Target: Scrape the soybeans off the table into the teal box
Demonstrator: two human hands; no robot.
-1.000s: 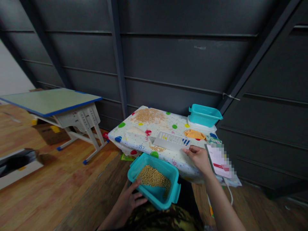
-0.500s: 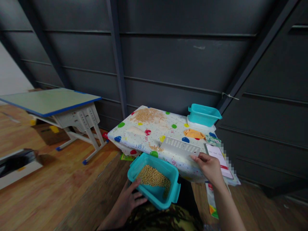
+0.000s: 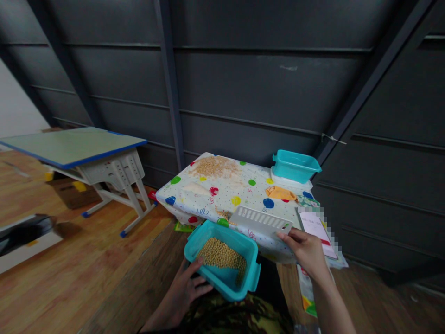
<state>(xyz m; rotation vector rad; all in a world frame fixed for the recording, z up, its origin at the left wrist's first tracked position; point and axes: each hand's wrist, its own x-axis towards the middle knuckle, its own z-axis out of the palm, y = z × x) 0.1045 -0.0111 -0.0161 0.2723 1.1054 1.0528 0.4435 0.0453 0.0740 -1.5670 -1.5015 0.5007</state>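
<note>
My left hand grips the near left side of a teal plastic bin, tilted at the table's front edge. Dried beans, round and yellowish, cover part of its floor. In my right hand, a white slotted plastic panel is pinched by its right end, low over the table's front edge. A few loose beans lie by the panel's left end. Farther back on the patterned tablecloth, a larger heap of beans sits amid pale powder.
A second teal bin stands on a white base at the back right. Before it lies an orange cloth. A clipboard with paper rests at the right edge. Left stands a green-topped desk; a dark panelled wall rises behind.
My right hand and the slotted panel have moved slightly nearer and to the right. The loose beans by it have shifted a little toward the front edge. The bin has barely moved.
</note>
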